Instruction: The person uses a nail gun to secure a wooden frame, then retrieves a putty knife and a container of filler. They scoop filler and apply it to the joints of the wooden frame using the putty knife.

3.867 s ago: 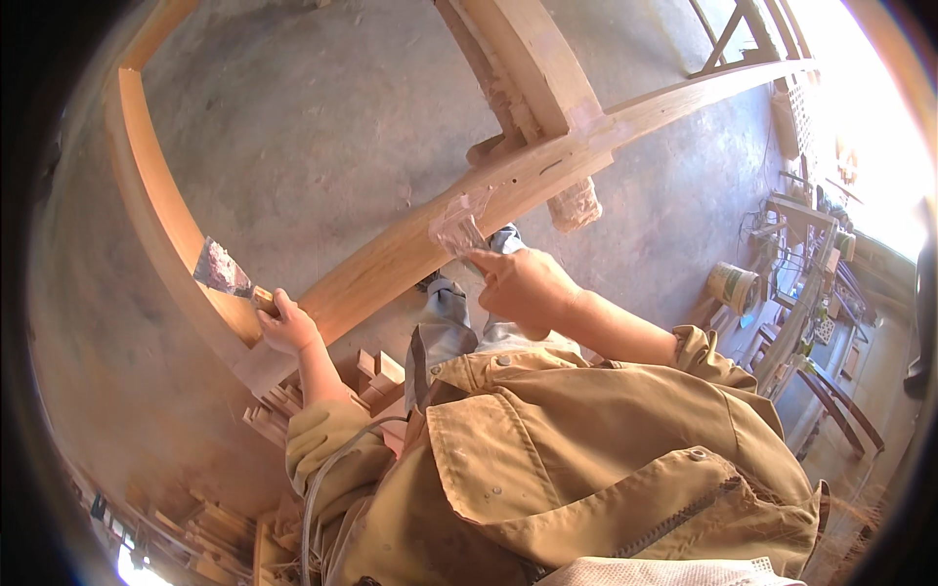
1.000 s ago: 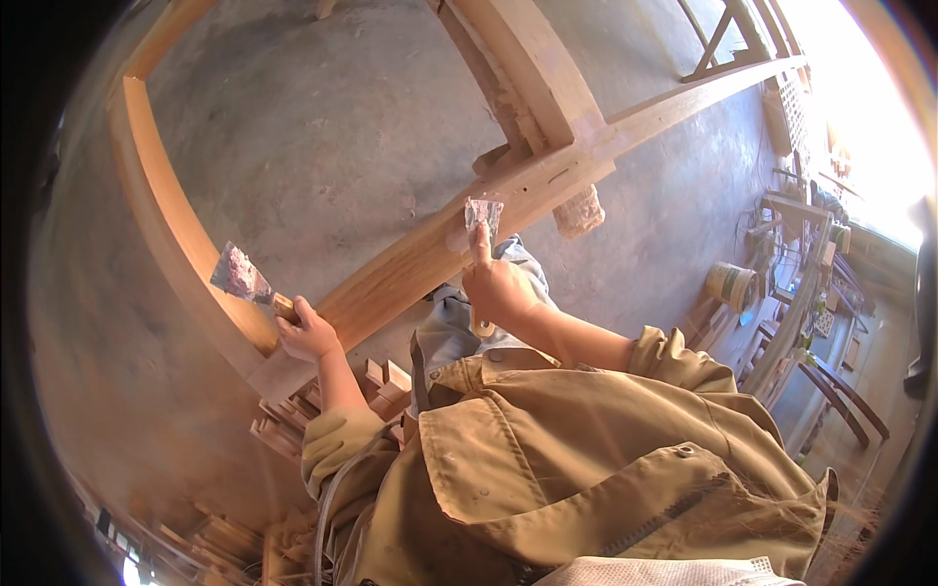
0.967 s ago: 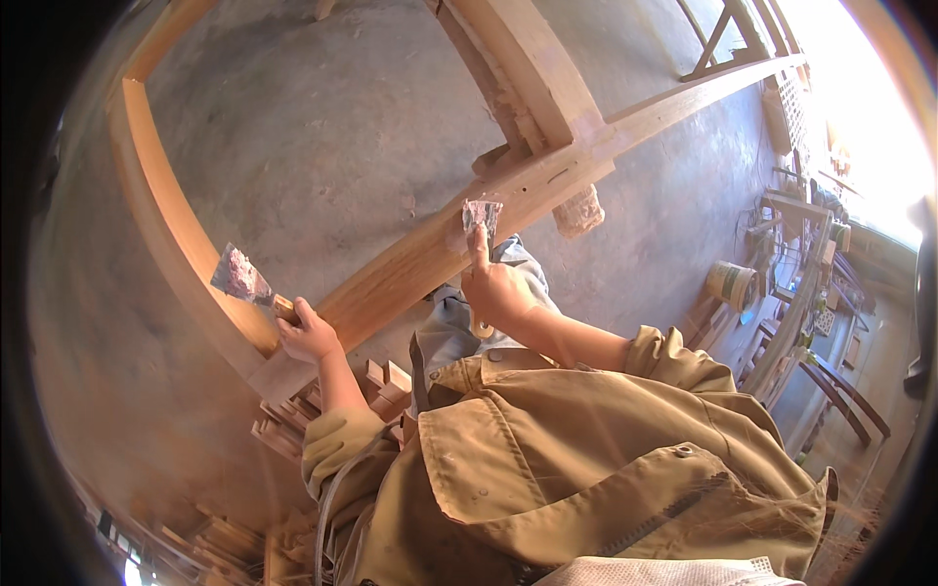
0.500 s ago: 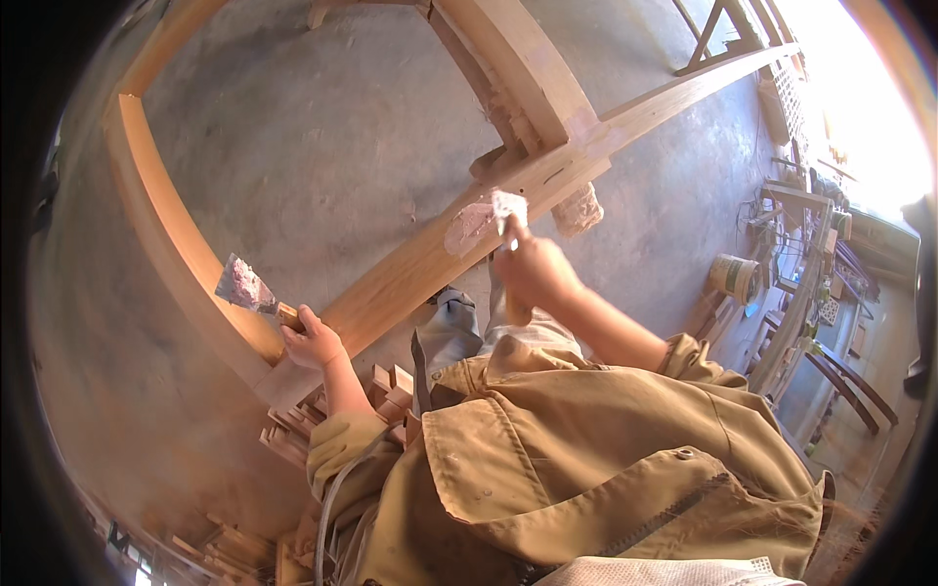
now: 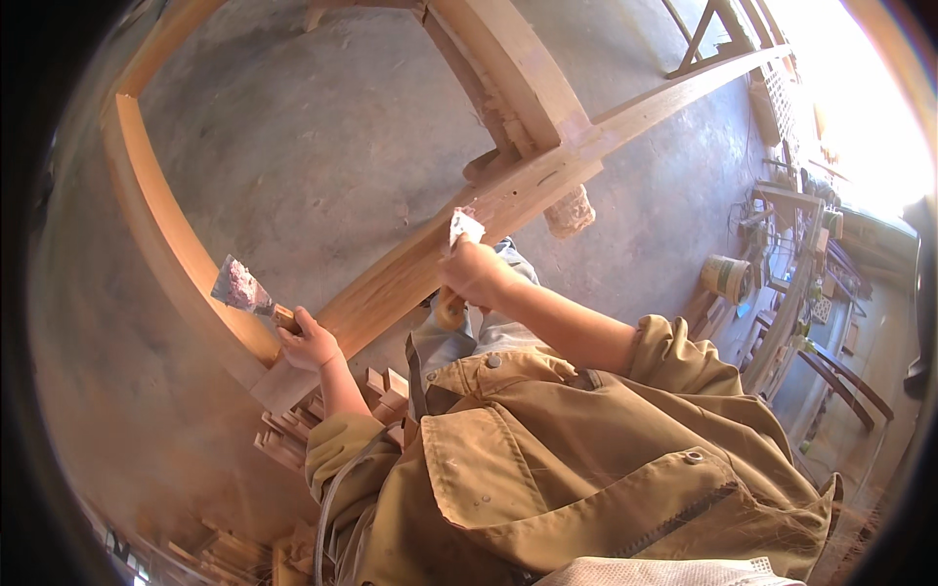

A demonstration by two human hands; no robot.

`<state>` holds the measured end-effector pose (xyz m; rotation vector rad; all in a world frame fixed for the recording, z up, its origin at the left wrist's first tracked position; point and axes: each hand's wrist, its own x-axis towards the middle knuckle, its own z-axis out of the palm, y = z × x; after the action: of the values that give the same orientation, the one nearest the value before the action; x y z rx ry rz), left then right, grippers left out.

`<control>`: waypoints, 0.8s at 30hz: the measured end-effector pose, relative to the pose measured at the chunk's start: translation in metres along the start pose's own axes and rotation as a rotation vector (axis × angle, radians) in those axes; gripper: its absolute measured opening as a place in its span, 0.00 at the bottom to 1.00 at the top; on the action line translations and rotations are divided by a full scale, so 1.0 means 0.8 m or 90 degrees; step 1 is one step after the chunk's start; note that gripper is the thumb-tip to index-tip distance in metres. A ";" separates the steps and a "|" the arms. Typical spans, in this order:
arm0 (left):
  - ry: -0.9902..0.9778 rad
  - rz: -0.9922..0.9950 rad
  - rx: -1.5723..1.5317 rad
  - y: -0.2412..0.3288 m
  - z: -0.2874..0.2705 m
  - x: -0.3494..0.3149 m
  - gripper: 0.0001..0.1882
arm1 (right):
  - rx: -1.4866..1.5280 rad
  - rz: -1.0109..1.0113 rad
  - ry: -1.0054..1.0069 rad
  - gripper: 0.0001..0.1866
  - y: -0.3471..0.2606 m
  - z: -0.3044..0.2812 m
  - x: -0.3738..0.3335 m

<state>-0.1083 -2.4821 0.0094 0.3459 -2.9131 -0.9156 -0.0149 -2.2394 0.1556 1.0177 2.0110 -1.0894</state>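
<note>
My left hand [image 5: 310, 342] grips the wooden handle of a putty knife [image 5: 281, 317], held out over the left part of the wooden frame. A lump of pinkish putty [image 5: 241, 287] covers its blade. My right hand [image 5: 479, 273] is closed round a second putty knife [image 5: 466, 229], whose blade tip is at the near wooden beam [image 5: 376, 293] and carries pale putty. Whether that blade touches the wood I cannot tell. Dark small holes show in the beam just right of the blade.
A curved rail [image 5: 161, 215] and a crosspiece [image 5: 508, 59] join the beam. Wood offcuts [image 5: 288, 435] lie below my left forearm. On the right stand a bucket [image 5: 727, 278] and a cluttered rack [image 5: 782, 293]. A rough block [image 5: 570, 212] sits under the beam.
My right hand has moved left and nearer along the beam with its putty knife. The pinkish putty patch on the beam no longer shows. My left hand has hardly moved.
</note>
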 end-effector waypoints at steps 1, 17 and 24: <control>-0.003 -0.001 -0.005 0.001 0.000 0.000 0.23 | -0.009 -0.038 -0.004 0.11 0.002 0.007 -0.001; -0.022 -0.005 0.006 0.001 -0.002 0.002 0.22 | -0.353 -0.191 0.092 0.16 0.081 -0.029 -0.002; 0.015 0.012 0.011 -0.001 0.002 0.001 0.22 | -0.121 -0.127 0.062 0.22 0.070 -0.030 -0.034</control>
<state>-0.1091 -2.4818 0.0074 0.3284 -2.8997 -0.8789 0.0427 -2.2074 0.1667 0.7992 2.2840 -0.9410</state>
